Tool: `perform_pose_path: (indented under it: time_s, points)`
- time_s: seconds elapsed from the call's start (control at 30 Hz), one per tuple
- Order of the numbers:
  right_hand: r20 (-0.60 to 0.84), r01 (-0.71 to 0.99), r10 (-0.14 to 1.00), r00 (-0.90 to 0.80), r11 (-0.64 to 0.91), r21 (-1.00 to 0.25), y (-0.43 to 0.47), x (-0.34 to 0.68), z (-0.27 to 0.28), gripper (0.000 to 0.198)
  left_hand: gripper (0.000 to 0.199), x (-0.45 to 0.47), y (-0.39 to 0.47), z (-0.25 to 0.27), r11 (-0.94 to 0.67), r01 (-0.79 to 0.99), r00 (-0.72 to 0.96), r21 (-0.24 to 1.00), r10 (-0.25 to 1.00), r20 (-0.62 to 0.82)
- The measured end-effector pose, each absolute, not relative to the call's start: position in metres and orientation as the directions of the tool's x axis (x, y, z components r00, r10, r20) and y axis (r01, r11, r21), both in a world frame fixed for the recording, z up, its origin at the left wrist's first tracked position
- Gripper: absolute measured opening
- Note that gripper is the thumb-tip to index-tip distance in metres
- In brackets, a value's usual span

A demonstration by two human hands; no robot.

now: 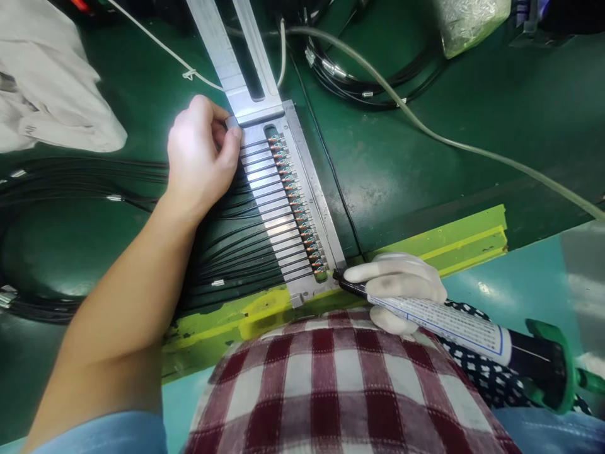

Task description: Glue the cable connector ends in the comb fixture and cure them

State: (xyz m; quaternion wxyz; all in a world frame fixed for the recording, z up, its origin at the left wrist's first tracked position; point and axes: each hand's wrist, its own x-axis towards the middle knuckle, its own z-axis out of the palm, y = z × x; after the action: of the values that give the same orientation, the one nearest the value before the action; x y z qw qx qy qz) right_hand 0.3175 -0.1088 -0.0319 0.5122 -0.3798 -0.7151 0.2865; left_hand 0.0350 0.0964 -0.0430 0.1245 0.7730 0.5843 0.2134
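A flat metal fixture (269, 195) lies lengthwise before me with a row of black cables across it. Their stripped copper ends and small connectors (297, 202) line up over a slot. My bare left hand (203, 148) pinches the fixture's upper left corner between thumb and fingers. In a white glove, my right hand (401, 287) is wrapped round a dispensing syringe (449, 323) with a black barrel, a printed white label and a green end piece. Its dark tip is at the fixture's lower right edge, close beside the lowest connector; whether it touches cannot be seen.
Bundled black cables (51, 183) spread over the green table (401, 170) on the left. A slotted metal bar (236, 57) extends from the fixture's top. White cloth (51, 82), a coiled cable (350, 79) and a pale hose (454, 142) lie around. Yellow-green tape (463, 243) lines the front edge.
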Motion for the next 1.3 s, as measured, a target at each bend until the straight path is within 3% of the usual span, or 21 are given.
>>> perform_pose_path:
  time_s: [0.73,1.07,1.3]
  points:
    - [0.453,0.266,0.874,-0.174,0.485,-0.833,-0.1114,0.3178,-0.0305,0.022,0.016,0.0367,0.0941,-0.0398,-0.278,0.861,0.219,0.426,0.958,0.183]
    - [0.495,0.26,0.856,-0.151,0.517,-0.815,-0.1094,0.315,-0.0302,0.019,0.024,0.0366,0.0954,-0.0412,-0.268,0.871,0.223,0.412,0.963,0.153]
    - [0.491,0.252,0.857,-0.155,0.515,-0.819,-0.1097,0.3159,-0.0294,0.022,0.017,0.0368,0.0947,-0.041,-0.26,0.859,0.205,0.441,0.964,0.168]
